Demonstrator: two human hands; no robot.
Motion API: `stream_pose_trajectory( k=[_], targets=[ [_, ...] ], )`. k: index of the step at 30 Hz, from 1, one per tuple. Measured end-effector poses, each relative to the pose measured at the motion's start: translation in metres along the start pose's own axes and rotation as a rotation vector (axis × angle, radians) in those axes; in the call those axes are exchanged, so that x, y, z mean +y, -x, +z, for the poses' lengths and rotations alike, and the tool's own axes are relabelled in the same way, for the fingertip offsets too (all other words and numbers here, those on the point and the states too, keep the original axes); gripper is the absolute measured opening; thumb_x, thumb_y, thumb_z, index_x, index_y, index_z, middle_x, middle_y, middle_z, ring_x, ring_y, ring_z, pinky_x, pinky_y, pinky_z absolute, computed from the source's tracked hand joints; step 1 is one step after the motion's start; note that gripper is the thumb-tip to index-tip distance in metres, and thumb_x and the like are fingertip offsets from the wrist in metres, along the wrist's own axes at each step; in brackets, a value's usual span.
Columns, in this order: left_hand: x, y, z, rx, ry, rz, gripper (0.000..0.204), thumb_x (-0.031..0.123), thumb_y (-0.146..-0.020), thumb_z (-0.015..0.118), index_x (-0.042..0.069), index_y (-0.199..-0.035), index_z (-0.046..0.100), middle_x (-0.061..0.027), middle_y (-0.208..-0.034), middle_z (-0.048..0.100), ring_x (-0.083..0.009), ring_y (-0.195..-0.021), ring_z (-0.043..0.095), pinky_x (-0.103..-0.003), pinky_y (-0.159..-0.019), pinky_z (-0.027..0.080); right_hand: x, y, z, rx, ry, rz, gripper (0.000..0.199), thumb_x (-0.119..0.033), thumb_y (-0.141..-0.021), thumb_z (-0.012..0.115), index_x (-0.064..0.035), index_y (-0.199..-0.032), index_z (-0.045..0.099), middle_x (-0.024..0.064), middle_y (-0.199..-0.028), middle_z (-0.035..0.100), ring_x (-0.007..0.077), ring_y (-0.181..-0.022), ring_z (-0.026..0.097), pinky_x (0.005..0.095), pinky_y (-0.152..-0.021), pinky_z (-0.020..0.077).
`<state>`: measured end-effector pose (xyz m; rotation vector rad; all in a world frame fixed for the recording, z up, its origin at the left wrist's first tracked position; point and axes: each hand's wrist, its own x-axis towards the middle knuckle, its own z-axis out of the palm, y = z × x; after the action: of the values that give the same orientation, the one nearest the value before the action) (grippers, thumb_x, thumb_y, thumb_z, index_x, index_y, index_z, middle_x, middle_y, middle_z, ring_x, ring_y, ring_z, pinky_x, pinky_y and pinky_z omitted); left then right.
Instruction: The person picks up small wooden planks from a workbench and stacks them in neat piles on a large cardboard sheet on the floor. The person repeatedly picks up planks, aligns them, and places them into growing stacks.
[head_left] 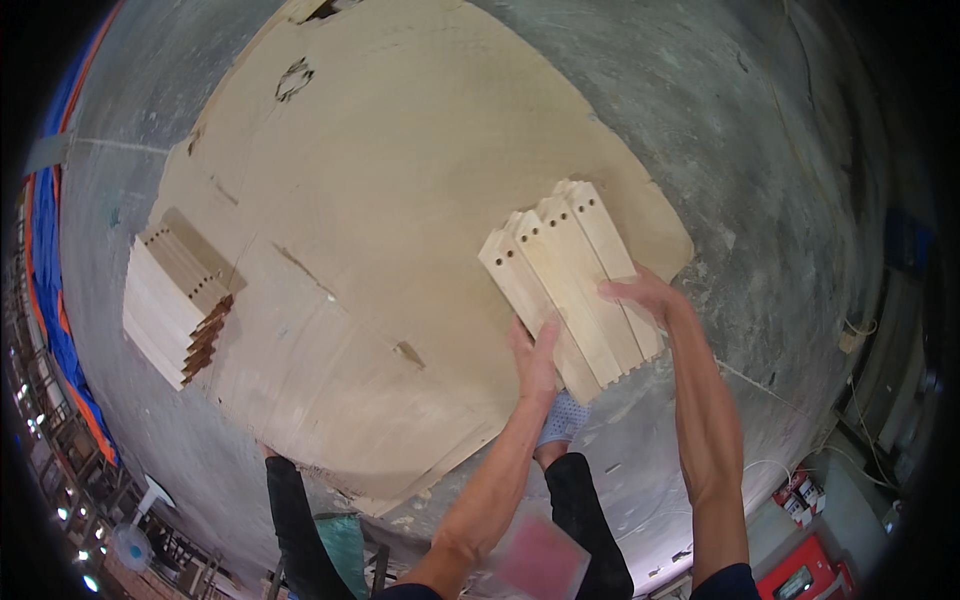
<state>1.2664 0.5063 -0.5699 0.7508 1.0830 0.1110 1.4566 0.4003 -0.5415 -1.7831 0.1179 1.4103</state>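
Running away up-left from both hands, a bundle of drilled wooden slats (568, 285) is clasped above the cardboard sheet (400, 250), left hand (535, 365) underneath, right hand (640, 298) curled over its edge.

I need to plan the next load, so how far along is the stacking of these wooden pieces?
Done: one stack of pieces lies at the left edge of the cardboard sheet. In hand: the left hand and right hand grip a bundle of drilled slats above the sheet's right side. Left: setting that bundle down; no further loose pieces show.
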Motion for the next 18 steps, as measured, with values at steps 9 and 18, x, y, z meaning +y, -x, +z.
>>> stream_pose_trajectory(
  k=[9, 18],
  targets=[
    [0.032, -0.008, -0.024, -0.075, -0.226, -0.06, 0.077, 0.031, -0.084, 0.078, -0.008, -0.139, 0.04, -0.0224, -0.127, 0.056, -0.0287, -0.116, 0.058, -0.038, -0.098, 0.048, 0.007, 0.005, 0.022, 0.088, -0.046, 0.034, 0.095, -0.036, -0.067, 0.089, 0.0008, -0.144, 0.047, 0.0159, -0.134, 0.061, 0.0253, -0.121, 0.06, 0.0374, -0.105, 0.0449],
    [0.046, -0.001, -0.031, -0.027, -0.046, -0.069, 0.073, 0.023, -0.081, 0.082, -0.01, -0.131, 0.041, -0.0194, -0.12, 0.06, -0.0244, -0.108, 0.063, -0.036, -0.095, 0.052, 0.015, 0.012, 0.034, 0.407, 0.284, -0.224, 0.094, -0.038, -0.072, 0.086, 0.0042, -0.144, 0.043, 0.0234, -0.148, 0.044, 0.0306, -0.134, 0.048, 0.0398, -0.111, 0.0385]
  ],
)
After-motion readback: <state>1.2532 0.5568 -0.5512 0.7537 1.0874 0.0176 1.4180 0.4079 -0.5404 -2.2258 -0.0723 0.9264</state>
